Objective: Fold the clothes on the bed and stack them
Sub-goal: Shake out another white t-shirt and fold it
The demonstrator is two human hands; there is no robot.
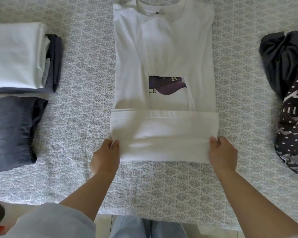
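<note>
White T-shirt (pixel 163 54) centre of bed (pixel 86 69), sides folded in, hem turned up | left hand (pixel 106 155) and right hand (pixel 222 154) pinch the fold's corners | folded stacks (pixel 15 57) at 9 o'clock done | unfolded heap (pixel 289 93) at 3 o'clock left

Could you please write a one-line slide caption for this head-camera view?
Left hand and right hand pinch the white T-shirt by its turned-up bottom fold on the patterned bedspread.
</note>
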